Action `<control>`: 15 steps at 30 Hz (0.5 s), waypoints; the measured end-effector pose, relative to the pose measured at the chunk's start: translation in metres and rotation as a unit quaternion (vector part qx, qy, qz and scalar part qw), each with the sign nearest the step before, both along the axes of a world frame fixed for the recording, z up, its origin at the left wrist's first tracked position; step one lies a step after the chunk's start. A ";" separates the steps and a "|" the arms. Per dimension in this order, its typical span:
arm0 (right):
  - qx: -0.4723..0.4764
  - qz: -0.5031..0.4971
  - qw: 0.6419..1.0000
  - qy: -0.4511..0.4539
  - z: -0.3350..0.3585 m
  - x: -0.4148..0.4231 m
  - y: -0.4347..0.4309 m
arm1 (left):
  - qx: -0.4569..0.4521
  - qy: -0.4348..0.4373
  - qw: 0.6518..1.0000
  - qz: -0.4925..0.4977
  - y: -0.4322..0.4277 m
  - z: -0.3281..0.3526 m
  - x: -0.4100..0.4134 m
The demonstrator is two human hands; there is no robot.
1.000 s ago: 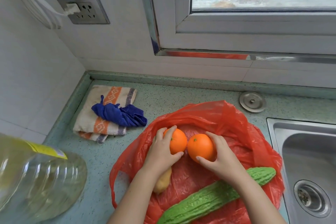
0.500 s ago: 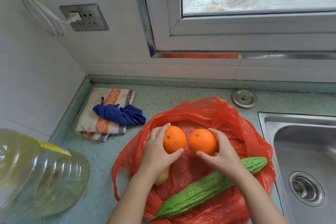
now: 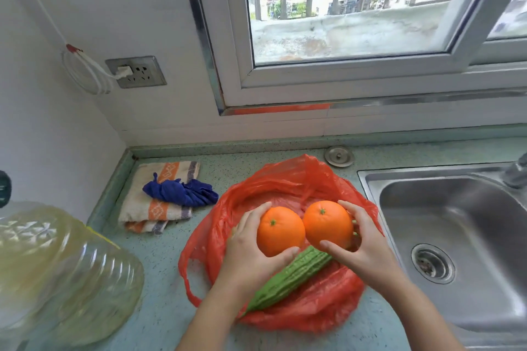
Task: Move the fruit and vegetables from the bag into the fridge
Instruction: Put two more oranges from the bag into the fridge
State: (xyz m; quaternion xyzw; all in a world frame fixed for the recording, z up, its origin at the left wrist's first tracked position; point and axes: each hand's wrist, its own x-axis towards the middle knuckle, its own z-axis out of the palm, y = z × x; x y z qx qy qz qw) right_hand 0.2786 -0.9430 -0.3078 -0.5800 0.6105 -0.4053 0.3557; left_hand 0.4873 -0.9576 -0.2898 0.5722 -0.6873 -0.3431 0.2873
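An open red plastic bag (image 3: 288, 185) lies spread on the green countertop (image 3: 162, 308). My left hand (image 3: 251, 253) grips one orange (image 3: 281, 231) and my right hand (image 3: 362, 245) grips a second orange (image 3: 328, 222). Both oranges are raised above the bag, side by side and almost touching. A green bitter gourd (image 3: 288, 279) lies diagonally in the bag beneath my hands. No fridge is in view.
A steel sink (image 3: 456, 236) with a drain sits to the right, its tap (image 3: 517, 171) at the frame edge. A folded towel (image 3: 154, 211) with a blue cloth (image 3: 182, 192) lies to the left. A large clear oil bottle (image 3: 57, 271) stands at the near left.
Both hands have lifted the oranges up out of the bag. The view has tilted upward, showing more of the window. The yellowish item under my left wrist is now hidden.
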 end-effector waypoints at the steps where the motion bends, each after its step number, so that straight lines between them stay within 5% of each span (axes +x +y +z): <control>1: -0.005 -0.010 1.000 -0.001 0.006 0.001 0.010 | -0.003 0.001 1.000 -0.010 0.005 0.003 0.002; 15: -0.007 -0.218 0.975 -0.052 0.048 0.038 0.191 | 0.051 0.139 0.973 -0.178 0.092 0.020 0.018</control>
